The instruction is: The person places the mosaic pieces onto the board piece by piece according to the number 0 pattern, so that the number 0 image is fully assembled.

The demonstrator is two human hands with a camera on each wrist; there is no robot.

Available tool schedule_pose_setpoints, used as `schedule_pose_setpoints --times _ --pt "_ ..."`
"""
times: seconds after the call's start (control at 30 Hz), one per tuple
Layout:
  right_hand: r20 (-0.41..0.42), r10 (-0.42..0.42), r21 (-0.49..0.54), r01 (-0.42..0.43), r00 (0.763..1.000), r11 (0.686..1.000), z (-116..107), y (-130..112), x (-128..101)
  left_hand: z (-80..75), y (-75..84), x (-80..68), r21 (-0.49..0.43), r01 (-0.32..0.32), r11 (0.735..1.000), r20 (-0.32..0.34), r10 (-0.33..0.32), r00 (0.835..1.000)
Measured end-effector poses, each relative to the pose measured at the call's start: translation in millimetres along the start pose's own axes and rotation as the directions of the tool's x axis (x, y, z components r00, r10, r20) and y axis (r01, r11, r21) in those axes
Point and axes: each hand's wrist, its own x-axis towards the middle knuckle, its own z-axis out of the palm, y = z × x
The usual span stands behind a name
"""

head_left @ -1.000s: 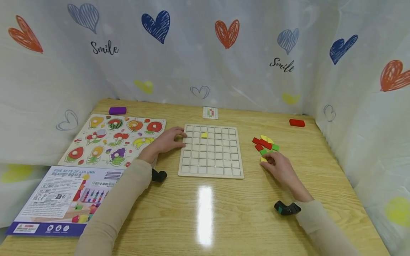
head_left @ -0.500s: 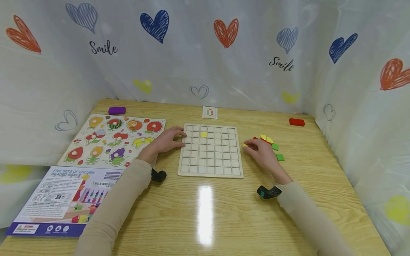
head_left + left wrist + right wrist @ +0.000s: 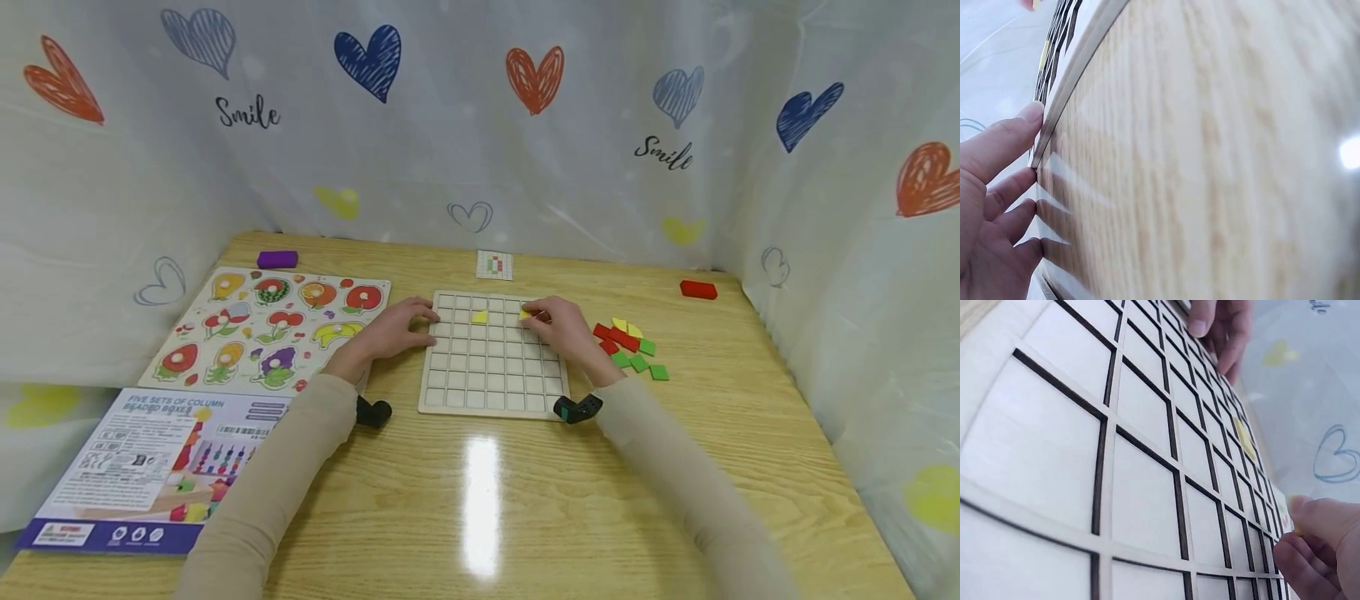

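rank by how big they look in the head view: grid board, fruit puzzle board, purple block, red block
1. fruit puzzle board
2. grid board
3. purple block and red block: look alike in size, too close to rank.

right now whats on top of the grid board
One yellow piece lies in a cell of the grid board. The right hand pinches a second yellow piece over it; cells beneath that hand are covered.

Long beige sleeves on both arms — a small black wrist device, seemingly teal-marked, by each cuff.
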Motion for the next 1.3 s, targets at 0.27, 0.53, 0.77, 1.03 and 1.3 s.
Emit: schedule_pose_setpoints --times 0.27,0.53,0.77,1.03,1.3 --pt "0.028 -0.072 -0.110 0.075 0.997 0.991 15 -1 18 1.0 -1.0 0.6 -0.007 0.006 1.000 0.003 -0.006 1.000" --pt "0.042 -0.087 -0.141 0.092 0.995 0.986 16 -2 20 1.0 -0.2 0.2 0.004 -0.004 1.000 0.003 0.004 1.000" --pt "0.046 -0.073 -0.115 0.078 0.996 0.990 17 -1 21 0.3 -0.6 0.6 0.015 0.000 1.000 0.007 0.000 1.000" --pt "0.033 -0.070 -0.093 0.073 0.997 0.993 19 -3 20 -1.4 1.9 -1.0 0.008 0.011 1.000 0.008 -0.011 1.000" --pt "0.030 -0.030 -0.066 0.032 0.999 0.997 19 -2 20 -0.7 1.6 -0.3 0.004 0.015 1.000 0.008 -0.015 1.000"
